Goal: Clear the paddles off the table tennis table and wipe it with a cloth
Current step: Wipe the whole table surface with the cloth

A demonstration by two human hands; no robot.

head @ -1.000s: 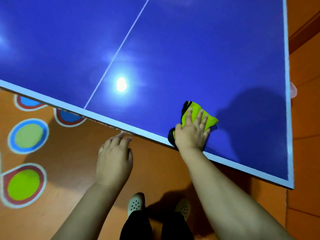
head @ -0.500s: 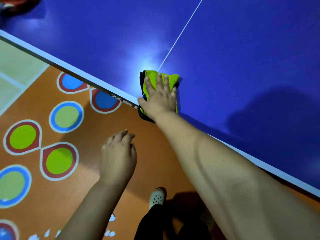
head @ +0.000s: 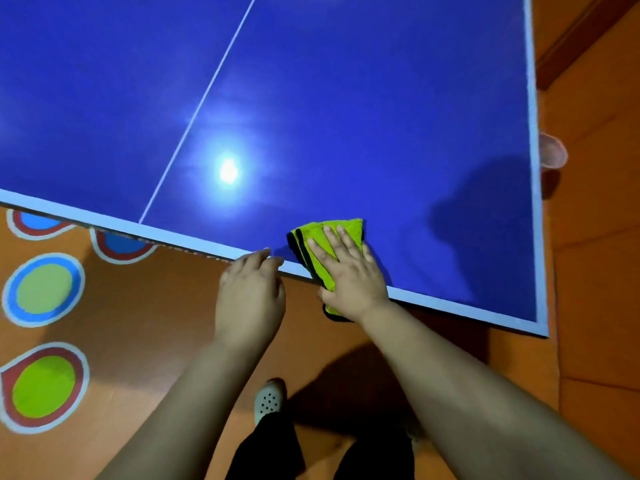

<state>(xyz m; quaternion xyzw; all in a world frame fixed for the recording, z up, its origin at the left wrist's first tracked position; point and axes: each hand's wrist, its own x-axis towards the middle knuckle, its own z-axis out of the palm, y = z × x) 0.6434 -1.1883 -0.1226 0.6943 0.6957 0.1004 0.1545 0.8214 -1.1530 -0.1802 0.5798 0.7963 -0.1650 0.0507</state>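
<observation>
A blue table tennis table (head: 346,98) with white edge lines fills the upper part of the view. A folded yellow-green cloth with black trim (head: 322,233) lies over the table's near edge. My right hand (head: 349,271) presses flat on the cloth with straight fingers. My left hand (head: 251,292) hovers just left of it, fingertips touching the white edge line, fingers loosely bent and holding nothing. No paddle is in view.
The floor is orange with round painted markers (head: 43,289) at the left. A pale round object (head: 552,152) sits on the floor past the table's right edge. My shoe (head: 268,400) and dark trousers stand below the table edge.
The cloth and my right hand have slid back right along the near edge, from the centre line toward the table's right corner. My left hand has come up to touch the edge.
</observation>
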